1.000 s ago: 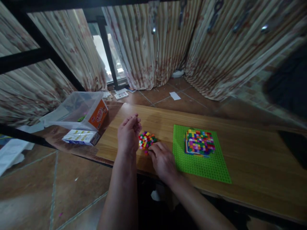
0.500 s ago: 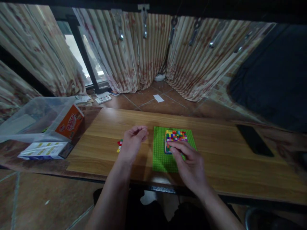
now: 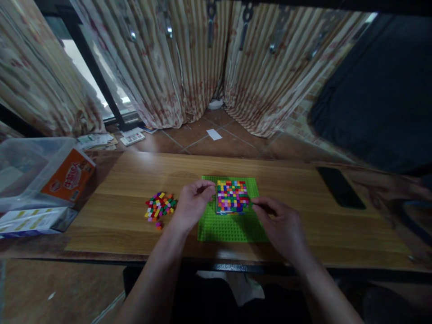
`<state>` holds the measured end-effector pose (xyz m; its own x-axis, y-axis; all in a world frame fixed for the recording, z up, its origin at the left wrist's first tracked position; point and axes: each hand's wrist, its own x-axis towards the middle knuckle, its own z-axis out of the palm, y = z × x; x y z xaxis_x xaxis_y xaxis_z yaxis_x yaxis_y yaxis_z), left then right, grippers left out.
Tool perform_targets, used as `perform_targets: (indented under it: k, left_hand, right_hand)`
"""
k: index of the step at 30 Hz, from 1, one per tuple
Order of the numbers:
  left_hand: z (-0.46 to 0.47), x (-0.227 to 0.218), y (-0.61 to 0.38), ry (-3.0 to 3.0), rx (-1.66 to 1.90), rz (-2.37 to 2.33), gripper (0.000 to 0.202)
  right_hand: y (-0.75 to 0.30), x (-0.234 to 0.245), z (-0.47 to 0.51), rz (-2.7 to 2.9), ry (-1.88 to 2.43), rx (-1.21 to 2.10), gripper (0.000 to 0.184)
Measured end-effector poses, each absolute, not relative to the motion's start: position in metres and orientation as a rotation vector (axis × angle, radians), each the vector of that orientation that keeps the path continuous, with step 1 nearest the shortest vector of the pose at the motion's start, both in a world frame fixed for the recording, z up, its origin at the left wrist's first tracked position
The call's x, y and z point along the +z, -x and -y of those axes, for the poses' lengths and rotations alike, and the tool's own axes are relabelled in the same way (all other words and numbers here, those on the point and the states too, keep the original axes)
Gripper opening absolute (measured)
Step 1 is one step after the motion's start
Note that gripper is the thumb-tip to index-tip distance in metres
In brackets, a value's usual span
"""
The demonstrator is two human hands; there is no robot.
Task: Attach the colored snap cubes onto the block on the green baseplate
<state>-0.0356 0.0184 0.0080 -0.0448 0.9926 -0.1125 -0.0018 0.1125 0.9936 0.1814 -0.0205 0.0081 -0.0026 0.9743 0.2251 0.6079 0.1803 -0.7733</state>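
Observation:
A block built of many small coloured bricks (image 3: 232, 195) stands on a green studded baseplate (image 3: 222, 230), toward its back. At the block's left side is my left hand (image 3: 193, 203), thumb and fingers pinched together over the plate's edge. My right hand (image 3: 280, 222) is pinched too, its fingertips at the block's right side. Whatever either pinch holds is too small to make out. To the left of my left hand lies a loose pile of small bricks (image 3: 160, 206) in mixed colours, with a few bricks (image 3: 158, 225) just in front of it.
The wooden table (image 3: 111, 216) carries a black phone-like slab (image 3: 340, 186) at the right. At the left stand a clear plastic bin (image 3: 30, 157), an orange box (image 3: 69, 177) and a white carton (image 3: 33, 220). Striped curtains (image 3: 162, 81) hang behind the table.
My left hand has moved right, to the block's left side. My right hand has shifted from the block's front left to its right side. The brick pile shows more fully; the view has shifted.

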Motion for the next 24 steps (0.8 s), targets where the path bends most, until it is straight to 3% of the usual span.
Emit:
perform_targets:
  k: [24]
  left_hand:
    - [-0.020,0.006,0.034,-1.158,1.149,-1.295,0.016]
  right_hand:
    - [-0.172,-0.003,0.013,1.336,1.528,0.901,0.020]
